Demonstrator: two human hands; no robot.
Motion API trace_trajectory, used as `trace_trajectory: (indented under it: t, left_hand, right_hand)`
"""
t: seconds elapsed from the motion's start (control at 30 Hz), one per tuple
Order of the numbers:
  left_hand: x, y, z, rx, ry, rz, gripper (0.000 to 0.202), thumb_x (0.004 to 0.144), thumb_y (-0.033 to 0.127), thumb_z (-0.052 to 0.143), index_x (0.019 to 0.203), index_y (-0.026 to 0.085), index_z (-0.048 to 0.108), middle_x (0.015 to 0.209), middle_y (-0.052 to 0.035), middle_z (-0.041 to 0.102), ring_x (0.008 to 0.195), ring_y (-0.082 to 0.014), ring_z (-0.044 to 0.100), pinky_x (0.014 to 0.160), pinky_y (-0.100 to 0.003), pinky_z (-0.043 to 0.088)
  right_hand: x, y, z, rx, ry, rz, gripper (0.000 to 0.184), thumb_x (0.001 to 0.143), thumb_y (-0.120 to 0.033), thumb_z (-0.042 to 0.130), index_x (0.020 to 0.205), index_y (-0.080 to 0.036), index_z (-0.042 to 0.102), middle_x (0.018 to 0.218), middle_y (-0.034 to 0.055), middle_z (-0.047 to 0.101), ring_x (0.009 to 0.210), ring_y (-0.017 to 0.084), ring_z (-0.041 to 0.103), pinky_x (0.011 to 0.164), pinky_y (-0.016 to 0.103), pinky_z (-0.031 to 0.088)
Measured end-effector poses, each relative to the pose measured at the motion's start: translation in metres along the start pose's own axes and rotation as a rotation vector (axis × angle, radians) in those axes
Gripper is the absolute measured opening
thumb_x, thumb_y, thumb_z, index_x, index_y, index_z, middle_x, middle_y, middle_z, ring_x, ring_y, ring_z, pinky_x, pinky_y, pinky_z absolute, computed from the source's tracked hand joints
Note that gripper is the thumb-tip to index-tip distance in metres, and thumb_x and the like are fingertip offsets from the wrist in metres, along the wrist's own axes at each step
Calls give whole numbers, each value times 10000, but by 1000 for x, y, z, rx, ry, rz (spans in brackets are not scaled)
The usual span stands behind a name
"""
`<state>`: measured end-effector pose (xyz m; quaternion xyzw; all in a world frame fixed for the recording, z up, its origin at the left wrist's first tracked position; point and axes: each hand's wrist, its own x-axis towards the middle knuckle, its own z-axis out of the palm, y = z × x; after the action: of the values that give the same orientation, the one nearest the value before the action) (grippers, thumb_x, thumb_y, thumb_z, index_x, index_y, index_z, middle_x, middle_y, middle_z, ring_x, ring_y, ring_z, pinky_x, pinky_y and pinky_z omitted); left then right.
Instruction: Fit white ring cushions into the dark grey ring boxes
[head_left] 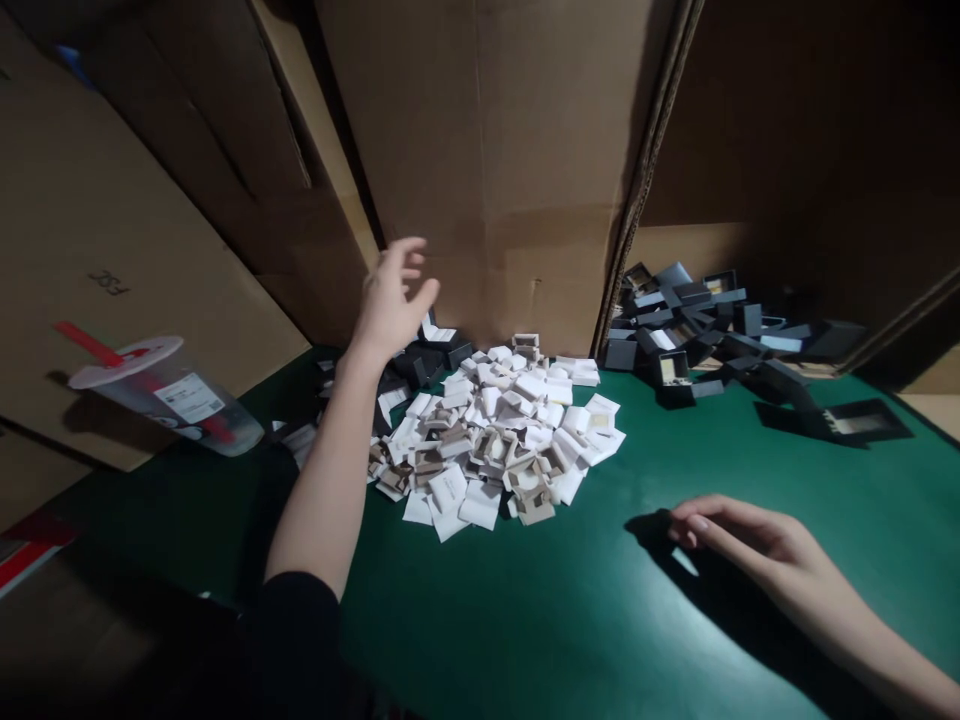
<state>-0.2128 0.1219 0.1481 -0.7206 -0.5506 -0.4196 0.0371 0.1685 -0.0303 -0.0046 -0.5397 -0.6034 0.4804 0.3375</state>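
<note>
Green surface [525,620] walled by cardboard; left hand [391,296] raised open-fingered, empty, at 11 o'clock above small dark boxes [431,358], likely light, stiff, best pinched by sides; right hand [739,540] flat, empty.

The right forearm runs out past the lower right corner of the frame, and the left arm's dark sleeve [300,640] is lost in shadow at the bottom edge. The printing on the plastic cup's label [189,396] at mid left is too small to read. The left hand [391,300] covers part of the dark boxes [431,362] behind it. The upper right is too dark to make out.
</note>
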Motion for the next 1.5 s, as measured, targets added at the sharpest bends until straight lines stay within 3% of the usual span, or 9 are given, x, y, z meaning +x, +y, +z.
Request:
trace_trajectory:
  t: [0.13,0.23,0.43,0.57,0.7,0.87,1.13,1.33,1.5]
  left_hand:
    - [-18,43,10,-23,-810,135,504,885,473,501,1350,299,412,1349,-33,508,1197,-228,506,964,-355,439]
    - [-31,53,38,77,-1029,130,626,856,590,469,1396,291,369,1470,-47,380,1296,-270,410,1031,-384,374]
    - [-49,61,88,164,-1125,230,670,872,601,411,1422,225,345,1518,-89,278,1368,-293,291,1091,-419,286]
    - [-53,64,91,200,-1114,295,592,879,512,454,1396,232,387,1487,-83,334,1340,-280,332,1065,-404,317]
    - [-50,63,86,189,-1109,332,547,893,468,456,1377,215,415,1473,-87,357,1317,-264,365,1035,-358,347]
    - [-43,59,79,157,-1068,383,490,878,471,486,1301,223,489,1428,-80,417,1269,-257,421,995,-335,377]
    - [-36,54,71,82,-1040,371,402,872,426,506,1219,228,543,1290,-64,549,1149,-229,523,922,-312,410]
    - [-34,55,64,82,-1022,275,441,877,486,498,1240,240,545,1305,-52,550,1149,-229,529,905,-305,413]
    - [-34,56,68,101,-984,328,387,916,434,419,1173,205,597,1220,-71,590,1079,-224,552,850,-307,421]
  right_hand:
    - [14,15,-12,44,148,-92,356,765,-523,651,895,-194,694,801,68,686,748,201,629,666,280,513]
    - [34,26,-31,31,392,-189,306,770,-488,653,896,-211,688,792,47,684,726,191,624,686,301,513]
    - [87,39,-70,-430,714,-426,281,830,-318,529,1070,-222,639,1087,93,655,980,276,607,799,419,514]
    - [109,38,-76,-804,644,-661,442,828,-213,514,1269,-193,512,1346,139,506,1238,323,458,964,496,425]
    - [107,38,-71,-945,516,-708,311,854,-176,492,1156,-204,562,1190,108,618,1127,288,543,881,452,447]
    - [97,38,-67,-952,386,-733,174,866,-158,488,987,-203,604,930,72,675,886,233,601,758,385,454]
    - [92,32,-61,-881,312,-808,174,891,-151,474,1006,-186,599,908,78,666,834,219,587,720,357,477]
    - [80,24,-40,-842,199,-862,196,902,-152,462,1042,-197,591,900,70,657,817,204,584,720,342,486]
    - [74,16,-26,-800,118,-895,212,908,-145,441,1051,-191,591,904,75,644,822,197,575,712,326,488]
